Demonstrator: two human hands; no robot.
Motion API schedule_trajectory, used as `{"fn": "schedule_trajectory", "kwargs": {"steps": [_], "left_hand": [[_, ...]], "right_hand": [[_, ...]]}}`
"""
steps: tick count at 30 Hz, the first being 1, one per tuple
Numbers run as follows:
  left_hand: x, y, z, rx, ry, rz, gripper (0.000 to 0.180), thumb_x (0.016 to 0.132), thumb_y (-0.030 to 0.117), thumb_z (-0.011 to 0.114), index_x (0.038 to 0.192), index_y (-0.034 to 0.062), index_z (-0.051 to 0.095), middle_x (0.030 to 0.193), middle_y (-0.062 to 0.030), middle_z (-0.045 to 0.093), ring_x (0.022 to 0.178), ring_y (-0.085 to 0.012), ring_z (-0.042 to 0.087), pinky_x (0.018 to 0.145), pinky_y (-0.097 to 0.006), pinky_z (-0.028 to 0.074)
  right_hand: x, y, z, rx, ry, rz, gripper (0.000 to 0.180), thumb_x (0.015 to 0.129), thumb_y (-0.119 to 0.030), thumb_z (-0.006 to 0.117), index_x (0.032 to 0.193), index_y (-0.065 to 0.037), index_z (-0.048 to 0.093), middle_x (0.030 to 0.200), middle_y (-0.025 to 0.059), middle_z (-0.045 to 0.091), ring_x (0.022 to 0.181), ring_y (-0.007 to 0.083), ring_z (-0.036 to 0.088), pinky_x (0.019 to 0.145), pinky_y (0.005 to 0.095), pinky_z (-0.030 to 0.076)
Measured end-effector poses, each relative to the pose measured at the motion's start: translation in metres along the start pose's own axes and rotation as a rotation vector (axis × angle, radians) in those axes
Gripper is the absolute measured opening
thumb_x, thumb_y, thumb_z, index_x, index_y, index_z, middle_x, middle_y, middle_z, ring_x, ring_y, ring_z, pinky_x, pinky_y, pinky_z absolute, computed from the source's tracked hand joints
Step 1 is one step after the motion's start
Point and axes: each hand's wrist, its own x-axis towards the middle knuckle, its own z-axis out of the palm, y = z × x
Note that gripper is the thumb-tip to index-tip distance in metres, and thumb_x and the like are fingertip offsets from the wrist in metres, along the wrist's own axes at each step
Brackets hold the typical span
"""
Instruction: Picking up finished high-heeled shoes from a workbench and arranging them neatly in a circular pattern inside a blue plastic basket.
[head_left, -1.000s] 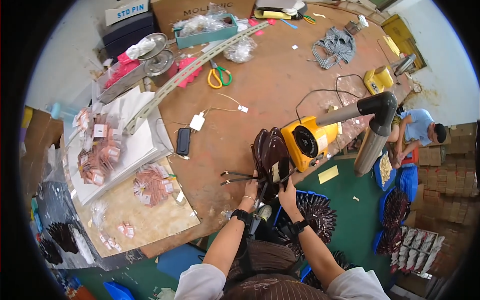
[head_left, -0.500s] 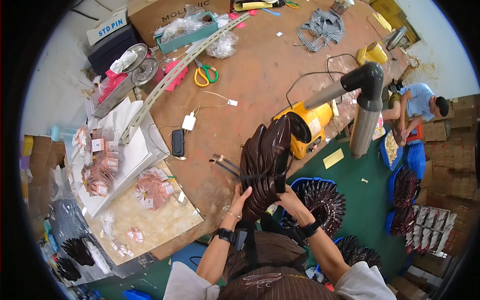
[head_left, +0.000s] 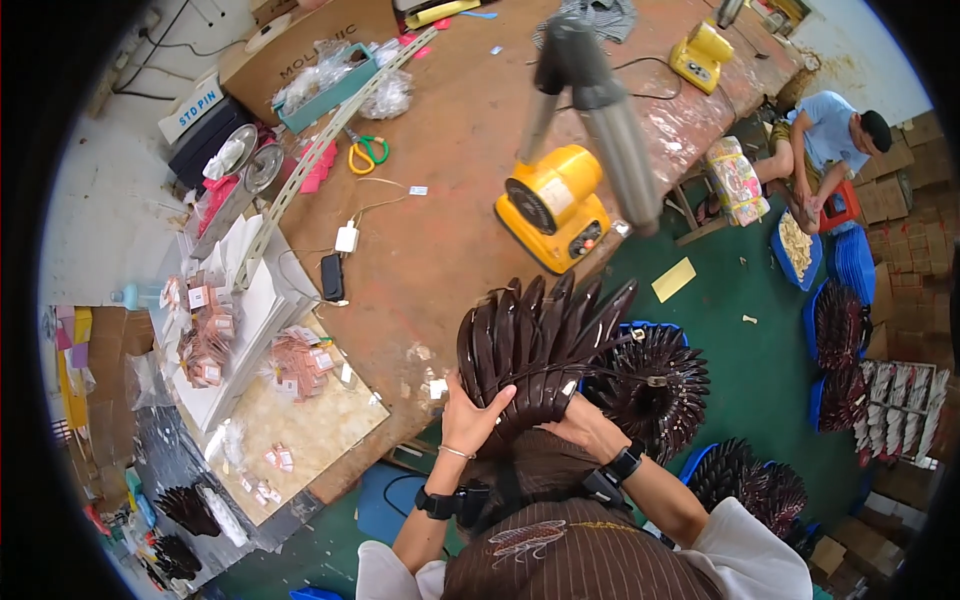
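Note:
A fanned bundle of glossy dark brown, long pointed pieces, belted round with a thin dark strap, is held close in front of my body, by the table's edge. My left hand grips its left lower side, with the thumb lying across the pieces. My right hand is closed on the lower right side, its fingers partly hidden behind the bundle. The pieces' tips point up and away from me. Beyond the bundle, apart from it, a yellow machine with a round dark opening stands on the table.
A thick grey pipe rises by the machine. Blue tubs of similar dark pieces stand on the green floor to the right. Yellow-green scissors, a black box and tagged bundles lie left. A person sits far right.
The bundle has come away from the yellow machine and down toward my body, its pieces now spread wider. Both hands stay on it. The view has shifted too.

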Motion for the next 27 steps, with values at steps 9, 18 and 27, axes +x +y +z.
{"fn": "schedule_trajectory", "kwargs": {"steps": [9, 18, 27], "left_hand": [[-0.015, 0.072, 0.075, -0.507, -0.534, -0.079, 0.075, 0.077, 0.01, 0.068, 0.138, 0.0006, 0.026, 0.127, -0.0148, 0.042, 0.12, -0.0216, 0.041, 0.099, -0.031, 0.035], [0.013, 0.107, 0.147, -0.569, -0.553, 0.008, 0.057, 0.081, 0.014, 0.065, 0.128, -0.0013, 0.037, 0.127, -0.0131, 0.041, 0.12, -0.0207, 0.04, 0.1, -0.032, 0.033], [0.075, 0.113, 0.148, -0.285, -0.564, 0.092, 0.062, 0.084, 0.032, 0.063, 0.128, -0.0056, 0.042, 0.121, -0.0167, 0.051, 0.113, -0.0206, 0.048, 0.098, -0.039, 0.035]], "right_hand": [[-0.083, -0.06, -0.065, 0.381, 0.091, -0.077, 0.021, 0.09, -0.011, 0.047, 0.103, 0.002, 0.057, 0.102, 0.0145, 0.061, 0.092, 0.0258, 0.061, 0.08, 0.0431, 0.053], [-0.101, -0.113, -0.092, 0.651, 0.109, -0.295, 0.023, 0.09, -0.011, 0.047, 0.106, 0.002, 0.056, 0.108, 0.0169, 0.059, 0.102, 0.0298, 0.057, 0.089, 0.0476, 0.049], [-0.082, -0.169, -0.081, 0.447, 0.279, -0.403, 0.024, 0.09, -0.008, 0.043, 0.107, 0.005, 0.055, 0.107, 0.0193, 0.059, 0.1, 0.0319, 0.058, 0.09, 0.0479, 0.047]]}}
